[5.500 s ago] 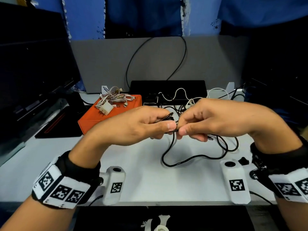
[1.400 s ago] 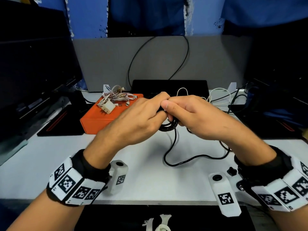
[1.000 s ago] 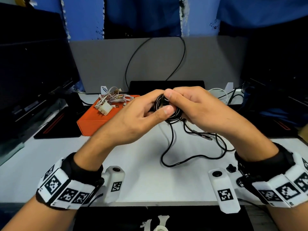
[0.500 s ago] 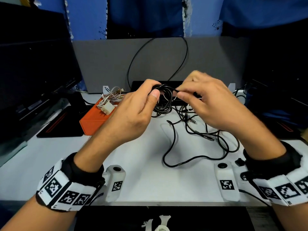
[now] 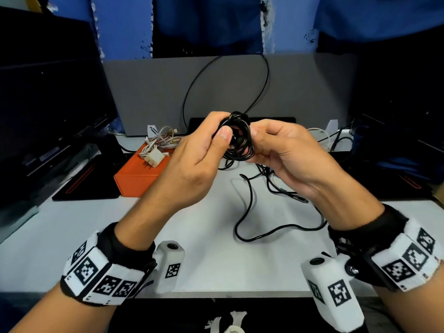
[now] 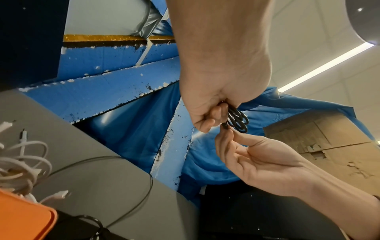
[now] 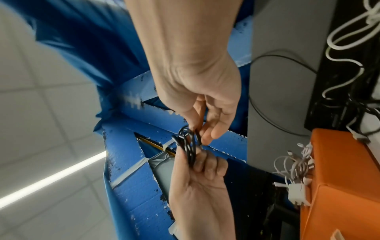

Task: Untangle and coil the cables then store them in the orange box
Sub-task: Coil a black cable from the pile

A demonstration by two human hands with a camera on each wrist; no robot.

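A black cable is wound into a small coil (image 5: 237,138) and held up above the white table (image 5: 72,236). My left hand (image 5: 216,138) grips the coil's left side, thumb on the front. At the coil's right side my right hand (image 5: 259,135) pinches the cable with thumb and fingertips. The left wrist view shows the coil (image 6: 238,120) sticking out of my left hand (image 6: 213,113), with my right hand (image 6: 228,134) pinching its plug end. The orange box (image 5: 137,174) stands at the back left, closed, with a bundle of white cables (image 5: 161,145) and a charger on top.
Loose black cable (image 5: 249,212) lies in loops on the table under my hands. More white and black cables (image 5: 319,138) lie at the back right by a black device (image 5: 283,121). A grey panel (image 5: 149,92) stands behind, and dark monitors flank both sides.
Over the last seconds the loose black cable was wound into a coil. Since half a second ago my right hand has moved back in against the coil, which now sits tighter between both hands.
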